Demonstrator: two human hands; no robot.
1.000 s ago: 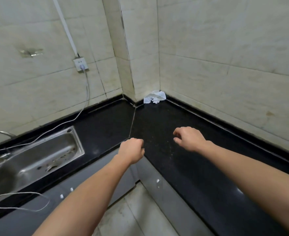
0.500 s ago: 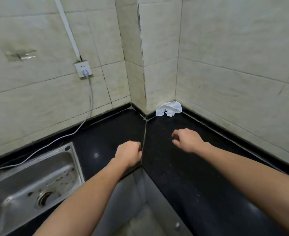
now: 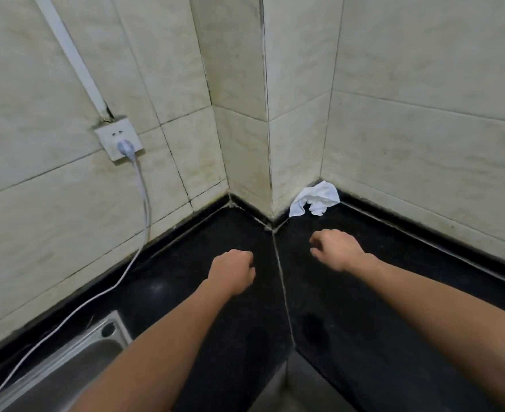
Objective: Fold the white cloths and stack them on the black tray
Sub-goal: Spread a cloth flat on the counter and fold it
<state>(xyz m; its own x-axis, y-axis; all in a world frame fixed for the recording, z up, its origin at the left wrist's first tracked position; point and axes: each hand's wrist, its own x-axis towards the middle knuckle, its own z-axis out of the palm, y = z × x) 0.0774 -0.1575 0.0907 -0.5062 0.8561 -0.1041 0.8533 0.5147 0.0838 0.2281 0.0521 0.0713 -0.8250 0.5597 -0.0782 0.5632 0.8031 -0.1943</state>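
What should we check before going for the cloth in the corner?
1. White cloth in view, lying in the wall corner: ok.
2. Cloth folded: not ok, it is crumpled.
3. Right hand empty, short of the cloth, not touching it: ok.
4. Left hand empty, fingers curled: ok.
5. Countertop between the hands and the cloth free of obstacles: ok.
6. Black tray in view for stacking: not ok, none shows.
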